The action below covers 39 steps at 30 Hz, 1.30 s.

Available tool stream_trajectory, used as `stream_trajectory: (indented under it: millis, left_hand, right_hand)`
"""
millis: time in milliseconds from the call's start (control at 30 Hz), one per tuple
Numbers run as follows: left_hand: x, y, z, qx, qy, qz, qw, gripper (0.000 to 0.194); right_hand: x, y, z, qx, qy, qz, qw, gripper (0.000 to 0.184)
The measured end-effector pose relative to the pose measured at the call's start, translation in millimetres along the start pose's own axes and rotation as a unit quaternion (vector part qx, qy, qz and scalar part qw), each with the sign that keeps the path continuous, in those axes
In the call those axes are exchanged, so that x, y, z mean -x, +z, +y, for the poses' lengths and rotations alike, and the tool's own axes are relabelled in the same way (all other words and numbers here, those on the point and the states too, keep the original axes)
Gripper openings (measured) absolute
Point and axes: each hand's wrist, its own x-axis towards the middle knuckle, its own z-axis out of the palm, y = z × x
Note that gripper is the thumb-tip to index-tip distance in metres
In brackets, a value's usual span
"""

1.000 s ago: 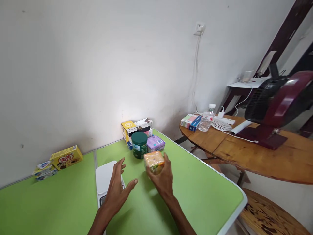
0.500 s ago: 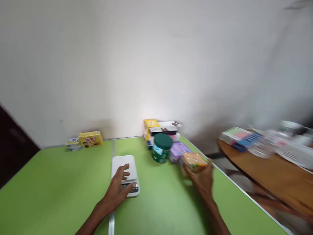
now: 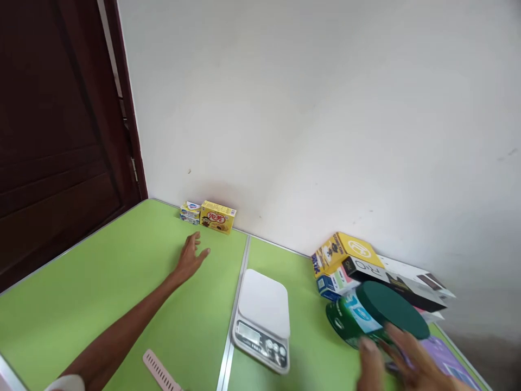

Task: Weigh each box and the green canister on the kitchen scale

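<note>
My left hand [image 3: 190, 256] stretches out over the green table [image 3: 101, 282] with its fingers spread and empty, a short way in front of a yellow snack box [image 3: 217, 216] and a small blue-and-white box [image 3: 189, 210] by the wall. My right hand [image 3: 401, 359] is blurred at the lower right. Its fingers are apart, and they lie beside a dark green jar [image 3: 366, 315]. Nothing shows in it. A white kitchen scale [image 3: 264, 317] sits between the two hands.
Behind the jar is a pile of boxes [image 3: 345, 258], yellow, black and white, with a purple packet [image 3: 450, 359] next to it. A pink ridged strip [image 3: 160, 372] lies near my left forearm. A dark wooden door [image 3: 61, 136] stands at the left. A white wall backs the table.
The view has swung left. My left hand left the scale and reached toward the yellow snack box. The orange packet that my right hand held is out of sight.
</note>
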Motion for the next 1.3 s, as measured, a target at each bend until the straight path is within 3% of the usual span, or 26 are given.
stream_trajectory:
  millis: [67, 200, 333, 400, 467, 600, 733, 833, 900, 1000, 1133, 1200, 1300]
  left_hand:
    - [-30.4, 2.6, -12.9, -0.013, -0.003, 0.036, 0.999, 0.066]
    - [-78.3, 14.0, -10.8, -0.058, 0.038, 0.088, 0.994, 0.074]
    - [-116.2, 19.6, 6.0, -0.179, 0.054, 0.076, 0.979, 0.079]
    - [-130.7, 20.4, 9.5, -0.209, 0.036, 0.045, 0.976, 0.081]
    - [-140.0, 21.6, 8.5, -0.22, 0.024, 0.024, 0.975, 0.08]
    - [-143.1, 26.1, 6.1, -0.203, 0.018, 0.022, 0.979, 0.077]
    - [-132.3, 26.0, 24.7, -0.186, 0.015, 0.027, 0.982, 0.076]
    - [-115.1, 16.8, 52.1, -0.173, 0.023, 0.014, 0.985, 0.076]
    - [-96.2, 7.8, 71.7, -0.148, 0.048, -0.006, 0.988, 0.078]
    - [-55.2, -2.7, 97.2, -0.091, 0.103, -0.059, 0.989, 0.079]
    - [12.4, -1.3, 118.5, -0.009, 0.137, -0.139, 0.981, 0.077]
    - [43.5, 5.5, 122.4, 0.022, 0.126, -0.176, 0.976, 0.08]
    - [77.4, 18.2, 121.9, 0.05, 0.093, -0.221, 0.97, 0.083]
  right_hand:
    - [-18.7, 55.4, -28.4, -0.057, -0.002, -0.063, 0.996, 0.065]
    - [-48.4, 183.2, -63.9, -0.178, 0.067, -0.254, 0.948, 0.077]
    - [-63.1, 285.0, -70.0, -0.189, 0.146, -0.317, 0.918, 0.096]
    - [-66.8, 318.2, -71.6, -0.19, 0.175, -0.319, 0.912, 0.095]
    - [-67.4, 340.6, -74.0, -0.208, 0.182, -0.325, 0.904, 0.081]
    - [-60.3, 360.6, -78.0, -0.239, 0.186, -0.325, 0.896, 0.056]
    - [-56.1, 351.2, -81.4, -0.232, 0.185, -0.309, 0.904, 0.052]
    - [-62.0, 317.4, -86.2, -0.227, 0.17, -0.296, 0.912, 0.051]
    - [-67.4, 279.5, -89.1, -0.223, 0.145, -0.287, 0.92, 0.055]
    - [-69.1, 206.5, -88.8, -0.195, 0.081, -0.268, 0.94, 0.061]
    - [-49.4, 113.1, -73.0, -0.12, 0.058, -0.253, 0.958, 0.067]
    - [-32.3, 81.1, -58.7, -0.092, 0.074, -0.245, 0.962, 0.07]
    - [-7.3, 55.7, -35.8, -0.091, 0.091, -0.231, 0.964, 0.073]
